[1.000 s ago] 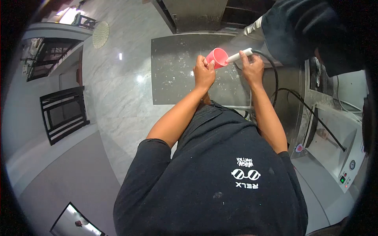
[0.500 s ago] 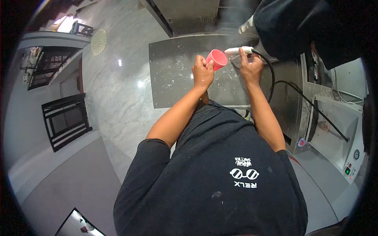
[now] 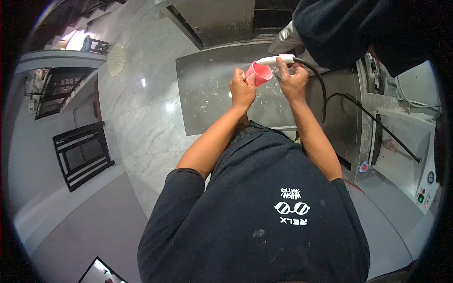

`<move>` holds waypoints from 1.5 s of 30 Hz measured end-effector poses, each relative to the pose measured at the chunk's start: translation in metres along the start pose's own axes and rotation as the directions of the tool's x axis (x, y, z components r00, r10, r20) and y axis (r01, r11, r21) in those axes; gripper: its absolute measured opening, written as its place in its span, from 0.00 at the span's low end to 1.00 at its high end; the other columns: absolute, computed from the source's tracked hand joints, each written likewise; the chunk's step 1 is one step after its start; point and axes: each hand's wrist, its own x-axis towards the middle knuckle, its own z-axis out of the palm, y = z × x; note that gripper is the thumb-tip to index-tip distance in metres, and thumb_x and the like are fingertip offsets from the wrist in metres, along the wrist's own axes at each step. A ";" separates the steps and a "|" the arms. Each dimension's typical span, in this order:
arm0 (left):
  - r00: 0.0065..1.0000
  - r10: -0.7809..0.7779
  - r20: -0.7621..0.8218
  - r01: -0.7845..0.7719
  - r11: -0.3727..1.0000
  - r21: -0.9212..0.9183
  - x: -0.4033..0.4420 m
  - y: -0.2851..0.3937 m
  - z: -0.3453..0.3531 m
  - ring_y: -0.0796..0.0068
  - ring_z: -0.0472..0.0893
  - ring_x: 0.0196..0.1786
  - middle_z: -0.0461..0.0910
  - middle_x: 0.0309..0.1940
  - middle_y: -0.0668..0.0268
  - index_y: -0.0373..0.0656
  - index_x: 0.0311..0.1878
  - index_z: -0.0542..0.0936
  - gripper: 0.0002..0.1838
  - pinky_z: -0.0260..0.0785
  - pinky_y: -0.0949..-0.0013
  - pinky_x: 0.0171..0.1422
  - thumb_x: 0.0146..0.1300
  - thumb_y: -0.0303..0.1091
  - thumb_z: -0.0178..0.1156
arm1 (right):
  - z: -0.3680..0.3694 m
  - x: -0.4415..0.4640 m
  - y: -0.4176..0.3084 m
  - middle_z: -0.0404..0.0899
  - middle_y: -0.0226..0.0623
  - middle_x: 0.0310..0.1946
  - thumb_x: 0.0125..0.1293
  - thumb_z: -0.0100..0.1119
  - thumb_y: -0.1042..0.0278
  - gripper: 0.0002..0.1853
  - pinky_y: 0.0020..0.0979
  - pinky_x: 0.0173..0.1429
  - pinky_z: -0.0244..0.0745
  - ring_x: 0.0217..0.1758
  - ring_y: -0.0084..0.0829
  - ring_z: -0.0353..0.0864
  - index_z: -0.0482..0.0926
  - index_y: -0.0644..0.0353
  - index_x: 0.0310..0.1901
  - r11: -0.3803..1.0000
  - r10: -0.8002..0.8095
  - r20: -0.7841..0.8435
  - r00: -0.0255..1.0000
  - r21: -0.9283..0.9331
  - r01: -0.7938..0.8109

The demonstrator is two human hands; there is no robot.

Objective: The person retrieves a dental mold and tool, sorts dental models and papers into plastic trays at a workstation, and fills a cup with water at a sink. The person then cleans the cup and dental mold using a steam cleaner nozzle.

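Observation:
My left hand [image 3: 243,89] is closed round the side of a pink cup [image 3: 266,73], which is tilted with its open mouth facing right. In my right hand [image 3: 293,82] is a white steam handpiece [image 3: 273,60], held between thumb and fingers. Its tip lies at the cup's upper rim, and a pale mist streams out to the left beyond it. A black hose [image 3: 324,96] runs from the back of the handpiece down to a white machine [image 3: 406,165] at the right. Whether the cup contains anything is hard to make out.
A speckled grey board [image 3: 203,94] lies on the marble floor [image 3: 137,108] below my hands. Another person in dark clothing [image 3: 339,28] is close by at the upper right. The machine carries a round gauge [image 3: 430,177]. A round woven piece [image 3: 116,60] is at the far left.
My right hand has moved left, bringing the handpiece's tip from right of the cup to its upper rim. Mist now streams leftward. My left hand has barely moved.

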 end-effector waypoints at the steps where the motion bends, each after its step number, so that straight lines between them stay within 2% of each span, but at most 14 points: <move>1: 1.000 0.001 0.009 -0.001 1.000 0.001 0.000 0.002 0.000 0.56 0.72 0.23 0.69 0.19 0.57 0.38 0.33 0.65 0.16 0.64 0.57 0.30 0.57 0.29 0.66 | 0.000 0.000 0.000 0.85 0.45 0.31 0.61 0.67 0.59 0.14 0.35 0.44 0.74 0.33 0.37 0.83 0.85 0.64 0.37 1.000 0.000 -0.001 1.000 0.000 0.000; 2: 1.000 0.001 0.018 -0.001 1.000 0.002 0.001 0.003 -0.001 0.47 0.75 0.25 0.71 0.21 0.53 0.38 0.35 0.65 0.15 0.65 0.52 0.32 0.58 0.28 0.65 | 0.001 0.001 -0.001 0.85 0.45 0.32 0.61 0.67 0.59 0.14 0.35 0.44 0.74 0.34 0.37 0.83 0.85 0.63 0.38 1.000 -0.017 -0.003 1.000 -0.019 0.016; 6: 1.000 0.006 0.007 -0.006 1.000 -0.007 0.003 0.000 -0.002 0.48 0.75 0.25 0.71 0.20 0.53 0.38 0.34 0.65 0.15 0.64 0.53 0.31 0.58 0.28 0.65 | 0.004 0.003 0.005 0.85 0.45 0.31 0.60 0.67 0.58 0.14 0.37 0.44 0.74 0.34 0.39 0.83 0.85 0.62 0.37 0.998 -0.055 -0.038 0.998 -0.041 0.054; 9: 0.999 -0.037 0.038 0.037 0.999 0.003 0.003 0.002 -0.006 0.48 0.73 0.23 0.70 0.19 0.53 0.38 0.32 0.65 0.15 0.63 0.53 0.31 0.58 0.28 0.65 | 0.006 0.005 0.012 0.84 0.44 0.30 0.60 0.67 0.55 0.16 0.39 0.44 0.73 0.34 0.40 0.82 0.85 0.62 0.36 0.996 -0.014 -0.058 0.998 -0.094 0.009; 18: 0.999 -0.034 0.010 0.034 0.999 -0.015 0.004 -0.004 -0.009 0.59 0.70 0.20 0.67 0.17 0.56 0.39 0.29 0.65 0.16 0.62 0.57 0.28 0.58 0.30 0.65 | 0.005 0.012 0.023 0.83 0.45 0.29 0.59 0.67 0.51 0.19 0.44 0.45 0.71 0.35 0.45 0.81 0.85 0.62 0.34 0.981 -0.020 -0.101 0.995 -0.192 0.001; 21: 0.999 0.005 -0.044 -0.007 0.999 -0.034 0.004 -0.003 -0.008 0.61 0.69 0.19 0.67 0.16 0.58 0.39 0.29 0.65 0.16 0.61 0.57 0.27 0.59 0.30 0.65 | 0.006 0.012 0.035 0.82 0.45 0.29 0.59 0.67 0.50 0.19 0.44 0.44 0.71 0.36 0.46 0.80 0.85 0.62 0.33 0.978 -0.024 -0.108 0.994 -0.207 0.002; 23: 0.999 -0.007 -0.044 0.007 1.000 0.012 0.005 -0.005 -0.008 0.72 0.69 0.22 0.68 0.17 0.63 0.41 0.28 0.63 0.18 0.64 0.64 0.30 0.59 0.30 0.66 | 0.006 0.012 0.036 0.82 0.45 0.29 0.59 0.67 0.50 0.19 0.44 0.44 0.71 0.36 0.46 0.80 0.85 0.63 0.32 0.977 -0.024 -0.116 0.993 -0.215 -0.001; 28: 0.996 -0.012 -0.084 0.012 1.000 0.002 0.010 -0.007 -0.013 0.72 0.67 0.21 0.67 0.17 0.65 0.41 0.27 0.62 0.19 0.62 0.64 0.29 0.59 0.30 0.66 | 0.004 0.012 0.029 0.82 0.46 0.29 0.59 0.67 0.49 0.20 0.44 0.45 0.70 0.35 0.46 0.80 0.84 0.63 0.32 0.974 0.011 -0.109 0.994 -0.225 -0.036; 33: 0.991 -0.029 -0.130 0.025 0.999 -0.032 0.015 -0.007 -0.016 0.75 0.64 0.22 0.66 0.17 0.67 0.41 0.26 0.63 0.19 0.59 0.65 0.28 0.59 0.30 0.66 | 0.003 0.013 0.035 0.81 0.45 0.29 0.59 0.67 0.50 0.19 0.44 0.45 0.70 0.35 0.45 0.79 0.84 0.63 0.32 0.981 -0.023 -0.105 0.994 -0.194 0.002; 45: 0.980 -0.084 -0.182 0.081 0.996 -0.025 0.022 -0.013 -0.012 0.75 0.65 0.22 0.67 0.17 0.66 0.41 0.26 0.63 0.19 0.61 0.65 0.28 0.58 0.30 0.66 | 0.002 0.006 0.026 0.79 0.44 0.26 0.58 0.68 0.51 0.20 0.42 0.44 0.68 0.33 0.43 0.76 0.83 0.64 0.30 0.990 -0.009 -0.036 0.999 -0.144 0.004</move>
